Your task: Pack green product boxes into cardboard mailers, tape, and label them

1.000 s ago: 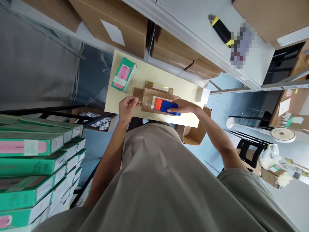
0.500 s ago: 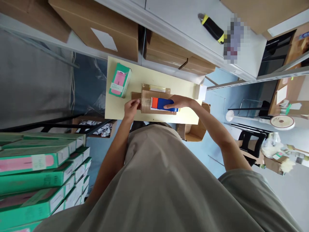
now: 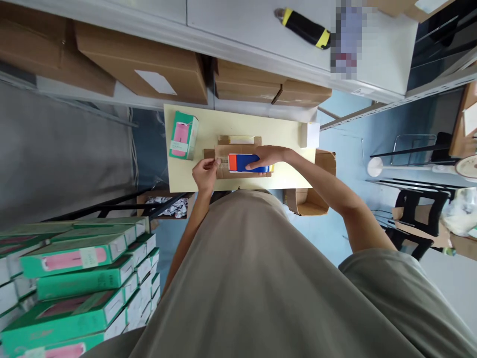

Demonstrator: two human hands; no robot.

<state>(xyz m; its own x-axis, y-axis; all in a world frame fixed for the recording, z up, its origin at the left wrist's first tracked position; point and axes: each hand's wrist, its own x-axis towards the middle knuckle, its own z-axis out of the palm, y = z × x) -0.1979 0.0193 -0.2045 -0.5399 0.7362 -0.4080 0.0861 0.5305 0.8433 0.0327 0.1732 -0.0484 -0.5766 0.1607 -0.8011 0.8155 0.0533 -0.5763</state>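
The blue-and-orange object (image 3: pixel 244 163) is gripped from above by the right hand (image 3: pixel 265 158), its blue body held between thumb and curled fingers, the orange end left uncovered and pointed toward the left hand (image 3: pixel 205 174). The object is held over the brown cardboard (image 3: pixel 222 173) on the pale table (image 3: pixel 290 174). The left thumb and fingertips are pinched together at the cardboard's left end, just beside the orange tip; whether tape is caught between them cannot be told for certain. On the green box (image 3: pixel 181 134), a pink bottle-shaped picture is crossed by a pale label, its print too small to be read. Similar pale bands are seen on the stacked green boxes (image 3: pixel 85 283). A white label (image 3: pixel 155 82) is borne by a shelved carton (image 3: pixel 126 64).
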